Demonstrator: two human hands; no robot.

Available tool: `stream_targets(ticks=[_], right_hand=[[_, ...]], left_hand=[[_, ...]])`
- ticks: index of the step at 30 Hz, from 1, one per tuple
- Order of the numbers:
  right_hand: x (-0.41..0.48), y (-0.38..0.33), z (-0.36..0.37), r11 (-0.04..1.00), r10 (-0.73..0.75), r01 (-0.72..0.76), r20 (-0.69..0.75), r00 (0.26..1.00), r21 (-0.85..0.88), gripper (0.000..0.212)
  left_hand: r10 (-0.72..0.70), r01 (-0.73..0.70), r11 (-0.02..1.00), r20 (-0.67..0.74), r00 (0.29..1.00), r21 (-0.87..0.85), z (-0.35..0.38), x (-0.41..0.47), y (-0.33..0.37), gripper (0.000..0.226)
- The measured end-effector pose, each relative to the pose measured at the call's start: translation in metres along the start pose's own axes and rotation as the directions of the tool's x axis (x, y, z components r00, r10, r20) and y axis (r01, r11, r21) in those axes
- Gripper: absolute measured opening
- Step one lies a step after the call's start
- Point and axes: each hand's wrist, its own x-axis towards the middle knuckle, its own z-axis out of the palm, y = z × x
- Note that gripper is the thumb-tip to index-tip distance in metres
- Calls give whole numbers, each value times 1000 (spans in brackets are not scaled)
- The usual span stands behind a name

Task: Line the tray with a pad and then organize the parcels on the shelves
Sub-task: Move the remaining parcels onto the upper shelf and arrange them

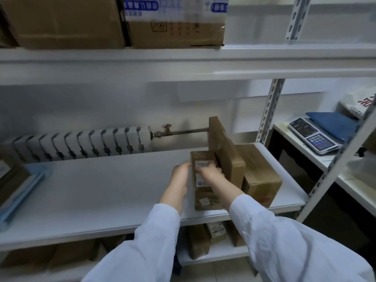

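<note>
Left hand (pixel 180 174) and right hand (pixel 210 172) curl fingers round small brown labelled cardboard parcel (pixel 200 182), apparently squaring it beside tall brown cardboard box (pixel 227 153).

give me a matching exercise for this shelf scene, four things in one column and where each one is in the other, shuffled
Things:
1. labelled parcel
2. weighing scale
3. blue pads
4. radiator

Places:
A. on the wall behind the middle shelf
B. at the left end of the middle shelf
C. held between the left hand and the right hand
D. on the white surface to the right of the shelving

Pairs: 1-C, 2-D, 3-B, 4-A
</note>
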Motion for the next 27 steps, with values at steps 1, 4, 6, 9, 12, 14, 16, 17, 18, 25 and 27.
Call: stream_targets(ticks=[1, 4, 6, 9, 12, 14, 16, 17, 18, 25, 27], right_hand=[[4, 1, 3, 1000, 26, -26, 0, 1000, -16, 74], [9, 4, 9, 996, 81, -81, -1, 997, -43, 76], [13, 6, 12, 993, 121, -121, 21, 992, 2, 79], [41, 21, 22, 989, 132, -135, 49, 990, 58, 79], [30, 20, 15, 991, 115, -119, 70, 991, 54, 65], [26, 18, 9, 990, 129, -132, 51, 990, 52, 58], [27, 18, 6, 986, 138, -142, 47, 989, 90, 55], [26, 17, 5, 986, 127, -134, 69, 989, 99, 50], [26, 17, 5, 985, 127, -137, 98, 987, 107, 45], [19, 10, 2, 974, 101, -124, 130, 986, 190, 41], [6, 5, -2, 956, 94, -134, 159, 983, 261, 24]], left_hand=[[-42, 42, 999, 4, 999, -1, 2, 0, -4, 47], [-136, 135, 991, 38, 990, 25, 6, -2, -14, 53], [-177, 175, 984, 66, 982, 33, 7, -6, -18, 51], [-220, 220, 975, 80, 972, 13, 9, -11, -24, 50], [-248, 246, 969, 94, 964, 34, 6, -10, -31, 51], [-270, 267, 963, 114, 956, 40, 5, -1, -36, 51], [-272, 271, 962, 120, 955, 23, 4, 10, -41, 49], [-260, 258, 966, 112, 959, 28, 3, 18, -44, 49], [-242, 238, 970, 94, 966, 52, 2, 30, -50, 52], [-28, 39, 978, -53, 998, 206, -11, 54, -55, 79], [-2, 12, 986, -60, 998, 169, -17, 39, -44, 63]])
